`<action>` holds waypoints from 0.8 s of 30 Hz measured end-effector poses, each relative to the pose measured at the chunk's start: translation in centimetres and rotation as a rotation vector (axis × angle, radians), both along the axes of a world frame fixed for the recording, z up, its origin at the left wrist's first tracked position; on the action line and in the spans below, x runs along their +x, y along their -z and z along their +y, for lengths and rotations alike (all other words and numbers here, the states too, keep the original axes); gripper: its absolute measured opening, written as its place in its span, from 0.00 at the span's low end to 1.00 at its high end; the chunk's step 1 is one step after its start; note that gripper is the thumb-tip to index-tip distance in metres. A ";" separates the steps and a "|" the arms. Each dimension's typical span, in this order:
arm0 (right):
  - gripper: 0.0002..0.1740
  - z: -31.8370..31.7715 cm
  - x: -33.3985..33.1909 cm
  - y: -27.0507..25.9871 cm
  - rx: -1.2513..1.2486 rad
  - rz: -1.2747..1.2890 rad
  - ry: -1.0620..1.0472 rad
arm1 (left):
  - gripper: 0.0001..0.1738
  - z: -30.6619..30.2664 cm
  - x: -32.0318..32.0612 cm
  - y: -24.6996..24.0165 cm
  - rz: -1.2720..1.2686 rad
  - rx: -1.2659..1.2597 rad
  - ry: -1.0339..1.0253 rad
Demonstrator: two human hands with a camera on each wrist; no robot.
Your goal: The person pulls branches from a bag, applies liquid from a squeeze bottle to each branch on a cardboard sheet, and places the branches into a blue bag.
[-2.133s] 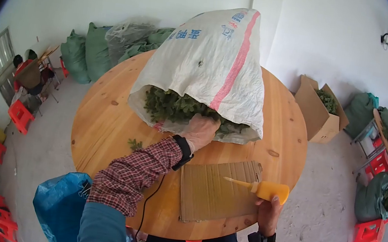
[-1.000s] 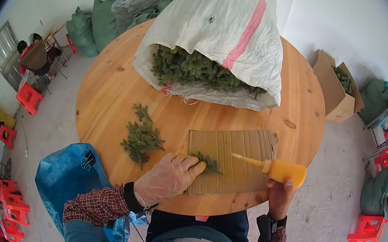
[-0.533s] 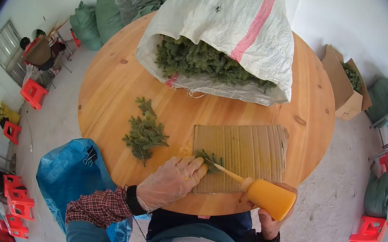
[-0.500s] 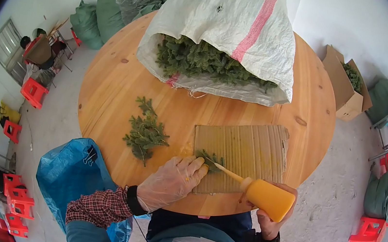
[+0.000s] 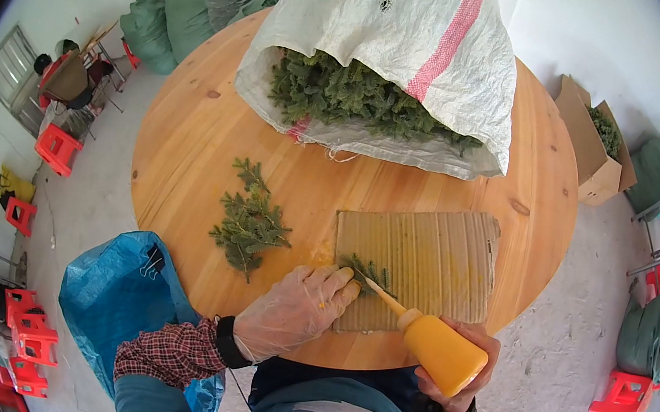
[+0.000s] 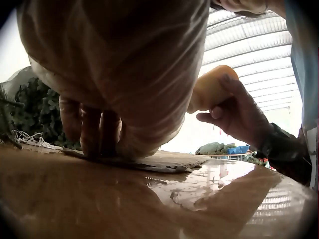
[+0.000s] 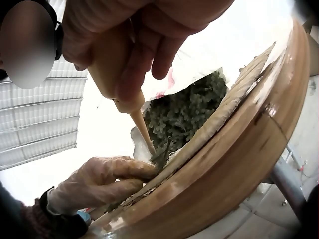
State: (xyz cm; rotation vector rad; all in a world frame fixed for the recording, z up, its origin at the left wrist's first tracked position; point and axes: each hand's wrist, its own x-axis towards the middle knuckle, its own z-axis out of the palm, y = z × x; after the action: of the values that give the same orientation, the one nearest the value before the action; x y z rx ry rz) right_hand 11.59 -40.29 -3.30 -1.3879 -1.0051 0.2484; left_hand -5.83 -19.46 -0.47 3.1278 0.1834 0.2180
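My left hand (image 5: 295,310), in a clear plastic glove with yellow stains, rests at the near left corner of a corrugated cardboard piece (image 5: 444,258). Thumb and finger pinch a small green fir-like sprig (image 5: 380,278) there, its held end hidden by the fingertips. My right hand (image 5: 477,374) grips a yellow squeeze bottle (image 5: 443,356), tilted with its long nozzle down and to the left. In the right wrist view the nozzle (image 7: 142,132) has its tip right at the sprig. Several loose sprigs (image 5: 251,225) lie on the wooden table left of the cardboard.
A white woven sack (image 5: 479,84) full of greenery lies across the back of the round table (image 5: 190,129), mouth facing me. A blue bag (image 5: 115,286) hangs at the table's left edge. Red stools (image 5: 58,149), green sacks and a cardboard box (image 5: 596,149) stand around.
My left hand has come from the sack's mouth to the cardboard with a sprig; more sprigs lie on the table. My right hand has tipped the bottle and brought its nozzle to the sprig.
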 end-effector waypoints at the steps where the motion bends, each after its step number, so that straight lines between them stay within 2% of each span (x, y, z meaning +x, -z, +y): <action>1: 0.45 -0.1 0.0 -0.2 0.004 -0.014 -0.007 | 0.23 0.0 0.0 -0.1 0.005 -0.002 -0.002; 5: 0.46 -0.8 0.5 -0.6 -0.014 -0.126 -0.062 | 0.23 0.0 0.1 -0.3 0.018 -0.005 -0.007; 10: 0.46 -1.1 0.6 -0.5 -0.008 -0.133 -0.059 | 0.23 0.0 0.1 0.0 0.021 0.004 -0.006; 24: 0.43 -0.4 0.0 -0.1 0.014 -0.011 -0.024 | 0.22 0.0 0.2 -0.2 0.019 0.010 -0.004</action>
State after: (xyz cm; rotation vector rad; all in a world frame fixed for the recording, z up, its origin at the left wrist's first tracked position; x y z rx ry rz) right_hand 11.62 -40.67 -3.22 -1.3662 -1.0313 0.2515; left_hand -5.64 -19.48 -0.24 3.1412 0.1886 0.1897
